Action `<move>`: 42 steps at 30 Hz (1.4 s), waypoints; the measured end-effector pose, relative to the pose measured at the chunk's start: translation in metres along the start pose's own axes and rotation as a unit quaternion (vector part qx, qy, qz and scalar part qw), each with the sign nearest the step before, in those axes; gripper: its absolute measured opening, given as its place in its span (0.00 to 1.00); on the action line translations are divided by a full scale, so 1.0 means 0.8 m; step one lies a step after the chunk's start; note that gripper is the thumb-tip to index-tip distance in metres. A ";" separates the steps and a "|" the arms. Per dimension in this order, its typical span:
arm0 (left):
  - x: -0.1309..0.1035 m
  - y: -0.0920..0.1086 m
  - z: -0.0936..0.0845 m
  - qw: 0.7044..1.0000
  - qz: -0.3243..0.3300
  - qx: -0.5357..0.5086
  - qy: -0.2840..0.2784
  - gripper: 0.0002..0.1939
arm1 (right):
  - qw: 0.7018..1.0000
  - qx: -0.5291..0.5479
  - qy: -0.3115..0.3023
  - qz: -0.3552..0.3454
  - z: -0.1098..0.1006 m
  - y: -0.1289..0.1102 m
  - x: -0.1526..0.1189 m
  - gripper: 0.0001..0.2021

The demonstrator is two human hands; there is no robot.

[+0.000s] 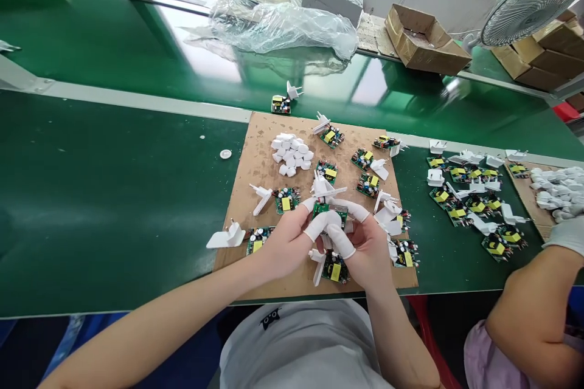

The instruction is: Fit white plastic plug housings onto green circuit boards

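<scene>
Between my two hands is a green circuit board (319,211), held over a cardboard sheet (269,282). My left hand (294,234) grips its left side, and my right hand (360,240) its right side, with white covers on several fingertips. The thumbs meet over the board and hide part of it. Just beyond the fingertips a white plug piece (325,185) sits against the board's far edge. Another circuit board (335,270) with a yellow block lies right below my hands. A small pile of white pieces (292,154) rests farther back on the cardboard.
More boards with plug pieces (286,200) lie around the cardboard, and others (477,200) stand in rows to the right. A co-worker's gloved hand (566,237) is at the far right. Behind are plastic wrap (283,24), an open carton (424,42) and a fan (531,6).
</scene>
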State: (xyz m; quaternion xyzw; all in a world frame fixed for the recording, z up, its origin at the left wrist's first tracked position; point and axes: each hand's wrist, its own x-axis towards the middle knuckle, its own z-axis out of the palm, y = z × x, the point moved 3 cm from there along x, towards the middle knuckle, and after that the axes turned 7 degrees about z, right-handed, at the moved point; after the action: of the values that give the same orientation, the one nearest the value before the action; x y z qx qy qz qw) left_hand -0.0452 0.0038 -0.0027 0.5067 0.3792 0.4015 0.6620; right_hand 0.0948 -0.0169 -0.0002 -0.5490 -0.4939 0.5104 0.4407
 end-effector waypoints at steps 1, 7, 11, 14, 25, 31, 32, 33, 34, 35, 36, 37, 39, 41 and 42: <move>0.000 0.001 -0.001 1.000 0.009 0.020 -0.007 0.19 | 1.000 0.003 0.005 0.002 0.001 0.000 0.002 0.16; 0.001 0.004 -0.001 0.997 0.041 0.051 -0.030 0.25 | 0.999 0.048 0.014 0.003 0.002 -0.003 0.006 0.15; 0.001 0.004 0.003 0.999 0.030 0.010 -0.044 0.28 | 0.997 0.072 -0.033 0.009 0.001 -0.006 0.003 0.15; 0.000 0.004 0.005 0.998 0.039 0.013 -0.052 0.28 | 0.996 0.084 -0.011 0.009 0.001 -0.006 0.002 0.13; -0.003 -0.008 0.000 0.993 0.005 0.100 -0.060 0.22 | 0.998 0.064 0.000 0.009 0.000 -0.001 0.008 0.17; -0.002 -0.007 -0.003 0.993 0.041 0.112 -0.003 0.14 | 0.999 0.042 -0.004 0.000 0.001 -0.003 0.004 0.17; -0.002 -0.008 -0.004 0.990 0.047 0.132 0.017 0.13 | 0.999 0.039 -0.010 -0.007 0.002 -0.003 0.003 0.18; -0.002 -0.009 -0.005 0.987 0.051 0.151 0.031 0.12 | 0.999 0.038 -0.018 -0.013 0.003 -0.003 0.002 0.18; -0.002 -0.009 -0.006 0.984 0.056 0.165 0.039 0.12 | 0.999 0.037 -0.024 -0.019 0.003 -0.003 0.001 0.19; -0.002 -0.008 -0.006 0.982 0.062 0.173 0.045 0.12 | 0.999 0.036 -0.030 -0.023 0.004 -0.002 0.001 0.19; -0.002 -0.006 -0.007 0.980 0.070 0.179 0.049 0.12 | 0.998 0.038 -0.034 -0.026 0.005 -0.001 0.001 0.19; -0.002 -0.004 -0.007 0.979 0.076 0.180 0.050 0.12 | 0.998 0.043 -0.034 -0.027 0.006 -0.001 0.001 0.19; -0.002 0.001 -0.007 0.982 0.083 0.164 0.041 0.15 | 0.998 0.063 -0.021 -0.019 0.007 -0.001 0.001 0.17; -0.003 0.004 -0.005 0.988 0.077 0.129 0.016 0.19 | 0.997 0.078 -0.003 0.009 0.008 -0.002 0.002 0.16; -0.003 0.004 -0.004 0.990 0.073 0.119 0.004 0.21 | 0.997 0.078 0.002 0.025 0.009 -0.003 0.001 0.17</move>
State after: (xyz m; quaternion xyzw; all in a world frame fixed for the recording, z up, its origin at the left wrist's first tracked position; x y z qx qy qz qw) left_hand -0.0499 0.0031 0.0002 0.6062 0.3892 0.4027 0.5647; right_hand 0.0877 -0.0159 0.0010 -0.5258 -0.4377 0.5574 0.4704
